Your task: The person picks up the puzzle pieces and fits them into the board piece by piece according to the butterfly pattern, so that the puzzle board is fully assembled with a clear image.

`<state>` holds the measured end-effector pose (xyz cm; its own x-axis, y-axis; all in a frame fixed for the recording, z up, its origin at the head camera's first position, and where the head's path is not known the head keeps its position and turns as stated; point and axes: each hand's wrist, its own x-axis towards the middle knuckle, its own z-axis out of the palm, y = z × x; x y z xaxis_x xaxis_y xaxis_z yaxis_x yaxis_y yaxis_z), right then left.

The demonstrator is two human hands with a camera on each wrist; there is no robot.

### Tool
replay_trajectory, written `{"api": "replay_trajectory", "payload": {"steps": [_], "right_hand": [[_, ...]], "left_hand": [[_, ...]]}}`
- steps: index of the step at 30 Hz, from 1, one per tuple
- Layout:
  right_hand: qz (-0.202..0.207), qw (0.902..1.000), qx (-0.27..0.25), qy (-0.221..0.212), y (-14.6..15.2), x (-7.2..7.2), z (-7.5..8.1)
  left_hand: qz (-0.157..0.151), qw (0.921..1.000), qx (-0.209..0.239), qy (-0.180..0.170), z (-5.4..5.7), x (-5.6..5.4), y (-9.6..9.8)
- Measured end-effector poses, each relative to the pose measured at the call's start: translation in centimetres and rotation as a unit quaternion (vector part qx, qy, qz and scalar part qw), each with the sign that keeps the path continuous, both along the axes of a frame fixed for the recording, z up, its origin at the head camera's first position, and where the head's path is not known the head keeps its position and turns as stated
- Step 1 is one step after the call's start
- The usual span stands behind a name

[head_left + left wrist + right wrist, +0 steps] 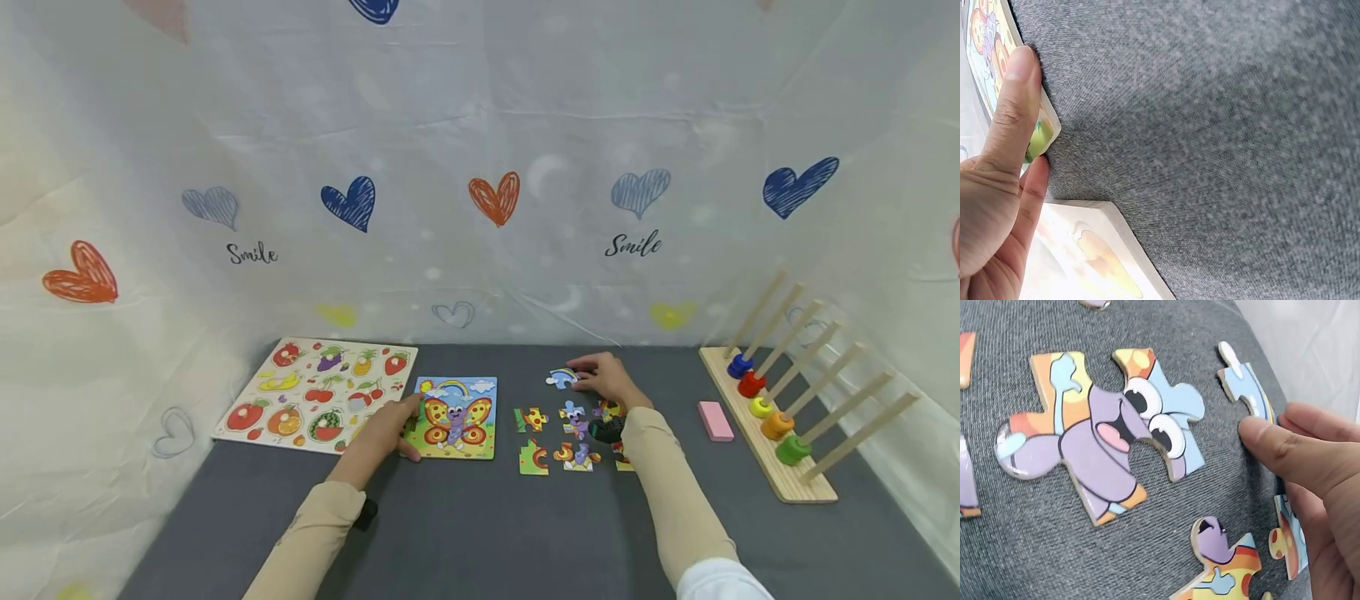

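Observation:
My left hand point(386, 429) grips the lower left corner of a square butterfly picture board point(480, 446) lying on the table. In the left wrist view the thumb point(1013, 106) lies along the near edge of the board and a fingertip touches its side. To the right, my right hand point(609, 379) pinches a rainbow puzzle piece point(561, 379) at its right end. The right wrist view shows the thumb at the edge of that piece point(1244, 384), with the fingers behind it. Nearer me lie a butterfly-face piece point(1100, 428) and several other loose pieces point(534, 458), partly hidden by the right wrist.
A fruit board point(258, 437) lies left of the picture board, close behind the left hand. On the right stand a pink block point(715, 422) and a wooden peg base point(806, 492) with upright rods and coloured rings. A white patterned cloth point(420, 275) hangs behind the table.

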<state>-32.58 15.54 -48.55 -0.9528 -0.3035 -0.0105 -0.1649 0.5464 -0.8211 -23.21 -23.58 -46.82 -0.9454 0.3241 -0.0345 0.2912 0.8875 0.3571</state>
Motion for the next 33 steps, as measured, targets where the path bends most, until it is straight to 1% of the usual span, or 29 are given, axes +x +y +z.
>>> {"api": "replay_trajectory", "payload": {"steps": [3,7,11,14,18,21,26,29,33], "right_hand": [[-0.001,1.0000,0.005,0.008,-0.5,0.1,-0.1],[-0.008,0.9998,0.004,0.015,-1.3,0.4,-0.4],[-0.019,0.9996,0.009,0.017,-1.8,0.6,-0.6],[-0.017,0.9992,0.021,0.029,-1.9,0.4,-0.6],[-0.018,0.9988,0.027,0.037,-1.5,0.0,0.0],[-0.025,0.9994,0.005,0.025,-1.0,-0.1,0.6],[-0.036,0.9977,-0.056,0.000,0.0,-0.2,1.3],[-0.047,0.9946,-0.090,-0.022,0.2,0.0,1.3],[-0.053,0.9887,-0.133,-0.043,0.1,0.6,0.9]], "left_hand": [[0.008,0.9999,0.007,-0.007,-0.1,0.5,-0.5],[0.009,0.9999,0.013,0.000,-0.5,1.3,-1.1],[0.010,0.9998,0.017,-0.002,-0.8,2.0,-1.6],[0.008,0.9998,0.015,0.004,-0.8,2.0,-1.7],[-0.006,0.9997,0.019,0.013,-0.4,1.4,-1.4],[-0.022,0.9993,0.025,0.019,0.0,0.8,-0.9],[-0.033,0.9987,0.020,0.032,0.4,0.0,-0.3],[-0.037,0.9988,0.014,0.029,0.4,-0.2,-0.1],[-0.033,0.9993,0.011,0.015,0.4,-0.2,0.1]]}}
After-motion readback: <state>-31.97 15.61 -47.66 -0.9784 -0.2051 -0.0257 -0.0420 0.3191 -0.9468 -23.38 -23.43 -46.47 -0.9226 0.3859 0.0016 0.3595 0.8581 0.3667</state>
